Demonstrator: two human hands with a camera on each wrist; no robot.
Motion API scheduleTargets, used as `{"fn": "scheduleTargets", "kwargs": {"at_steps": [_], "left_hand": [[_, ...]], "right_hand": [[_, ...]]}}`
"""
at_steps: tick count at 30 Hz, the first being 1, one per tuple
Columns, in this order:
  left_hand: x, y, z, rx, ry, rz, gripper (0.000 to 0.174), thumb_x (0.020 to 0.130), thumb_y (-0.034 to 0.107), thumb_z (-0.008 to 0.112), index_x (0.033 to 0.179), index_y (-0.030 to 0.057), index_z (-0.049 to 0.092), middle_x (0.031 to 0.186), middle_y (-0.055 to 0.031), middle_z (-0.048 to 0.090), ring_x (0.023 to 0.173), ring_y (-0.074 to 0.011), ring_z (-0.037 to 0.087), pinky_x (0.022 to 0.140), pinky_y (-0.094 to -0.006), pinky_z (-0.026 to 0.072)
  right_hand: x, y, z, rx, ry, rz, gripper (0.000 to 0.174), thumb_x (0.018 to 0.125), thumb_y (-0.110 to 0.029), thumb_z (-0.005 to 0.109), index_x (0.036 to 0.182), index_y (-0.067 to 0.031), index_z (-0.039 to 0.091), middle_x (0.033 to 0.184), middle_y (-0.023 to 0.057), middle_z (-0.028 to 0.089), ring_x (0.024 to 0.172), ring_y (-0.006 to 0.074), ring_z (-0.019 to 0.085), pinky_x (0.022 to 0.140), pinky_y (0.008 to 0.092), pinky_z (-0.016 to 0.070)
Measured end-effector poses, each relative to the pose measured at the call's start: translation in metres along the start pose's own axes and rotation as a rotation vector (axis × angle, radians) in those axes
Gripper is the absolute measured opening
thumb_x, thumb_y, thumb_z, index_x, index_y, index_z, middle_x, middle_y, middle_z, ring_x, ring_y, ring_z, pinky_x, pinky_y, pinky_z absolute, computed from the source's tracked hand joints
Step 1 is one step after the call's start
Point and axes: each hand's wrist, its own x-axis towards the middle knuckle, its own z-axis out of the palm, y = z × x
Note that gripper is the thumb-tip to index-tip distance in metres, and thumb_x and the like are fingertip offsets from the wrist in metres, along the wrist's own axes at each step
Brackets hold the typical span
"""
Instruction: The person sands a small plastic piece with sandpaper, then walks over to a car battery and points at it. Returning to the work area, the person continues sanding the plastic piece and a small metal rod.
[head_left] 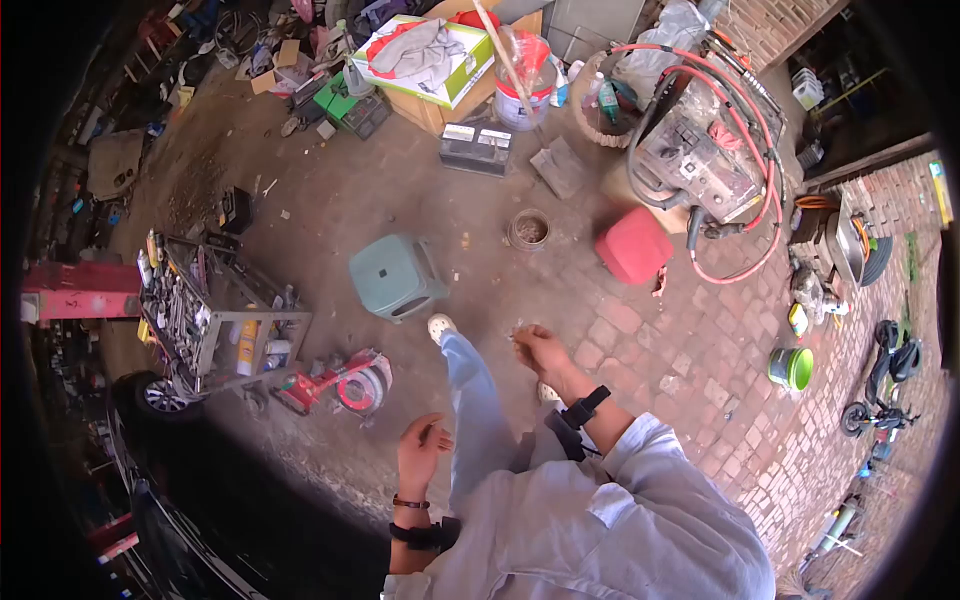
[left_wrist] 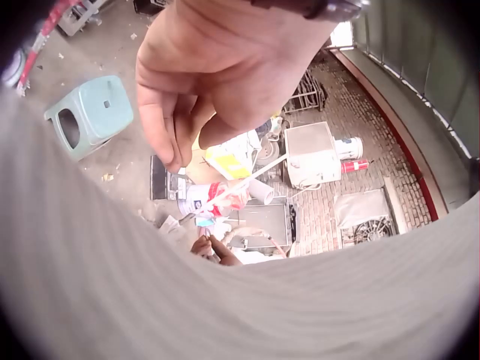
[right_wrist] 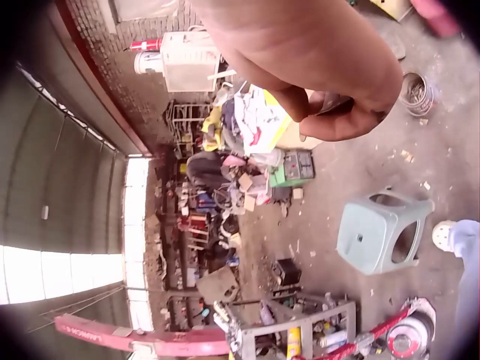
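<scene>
My left hand (head_left: 422,450) hangs in the air at the lower middle of the head view, its fingers loosely bent and holding nothing. In the left wrist view, the left hand (left_wrist: 217,75) covers the top middle, with a pale green stool (left_wrist: 105,109) beyond it. My right hand (head_left: 545,352) is held out over the floor with curled fingers. A small pale thing, too small to identify, shows at its fingertips. The right wrist view shows the right hand (right_wrist: 330,82) with bent fingers; its palm is mostly hidden.
A green stool (head_left: 385,277) stands ahead, with a red stool (head_left: 635,246) to its right and a metal can (head_left: 528,230) between them. A tool cart (head_left: 225,330) and a red wheeled tool (head_left: 345,385) are at left, above a black car (head_left: 200,500). Batteries and hoses lie farther off.
</scene>
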Motion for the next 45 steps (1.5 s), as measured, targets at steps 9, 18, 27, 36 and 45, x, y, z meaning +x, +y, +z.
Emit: {"fn": "scheduleTargets", "kwargs": {"at_steps": [9, 18, 27, 36, 45], "left_hand": [[0.187, 0.093, -0.119, 0.189, -0.106, -0.033, 0.019, 0.093, 0.009, 0.055, 0.109, 0.0026, 0.062, 0.078, -0.0078, 0.065, 0.066, -0.0135, 0.064, 0.061, -0.0255, 0.0532], [0.319, 0.060, -0.168, 0.348, -0.141, -0.196, 0.018, 0.093, 0.009, 0.055, 0.106, 0.0010, 0.063, 0.076, -0.0071, 0.065, 0.066, -0.0126, 0.064, 0.059, -0.0246, 0.0521], [0.444, 0.004, -0.155, 0.329, -0.081, -0.451, 0.019, 0.093, 0.008, 0.052, 0.107, 0.0013, 0.062, 0.074, -0.0070, 0.065, 0.065, -0.0130, 0.065, 0.056, -0.0249, 0.0532], [0.577, 0.011, -0.022, -0.029, -0.176, -0.494, 0.019, 0.096, 0.012, 0.051, 0.104, -0.0008, 0.062, 0.073, -0.0053, 0.062, 0.063, -0.0122, 0.060, 0.056, -0.0238, 0.0480], [0.654, 0.020, 0.056, -0.283, -0.174, -0.648, 0.023, 0.096, 0.016, 0.051, 0.097, -0.0023, 0.066, 0.074, -0.0076, 0.063, 0.062, -0.0146, 0.060, 0.057, -0.0254, 0.0480]], "right_hand": [[0.198, -0.014, 0.065, 0.344, 0.268, -0.062, 0.009, 0.087, -0.007, 0.065, 0.084, -0.0084, 0.057, 0.075, 0.0006, 0.060, 0.065, 0.0105, 0.058, 0.056, 0.0218, 0.0516], [0.379, -0.022, 0.026, 0.449, 0.513, -0.132, 0.007, 0.089, -0.009, 0.064, 0.087, -0.0081, 0.058, 0.074, 0.0004, 0.058, 0.063, 0.0098, 0.057, 0.058, 0.0201, 0.0520], [0.597, -0.033, -0.071, 0.379, 0.974, -0.236, 0.010, 0.083, -0.007, 0.069, 0.080, -0.0058, 0.059, 0.067, 0.0025, 0.058, 0.051, 0.0105, 0.051, 0.043, 0.0209, 0.0384], [0.728, -0.095, 0.028, -0.086, 0.627, -0.165, 0.007, 0.083, -0.011, 0.070, 0.081, -0.0052, 0.066, 0.072, -0.0007, 0.062, 0.060, 0.0071, 0.053, 0.052, 0.0206, 0.0412], [0.900, -0.228, 0.079, -0.633, 0.997, -0.531, 0.021, 0.079, -0.023, 0.071, 0.092, -0.0068, 0.069, 0.079, 0.0119, 0.069, 0.071, 0.0283, 0.066, 0.068, 0.0381, 0.0510]]}}
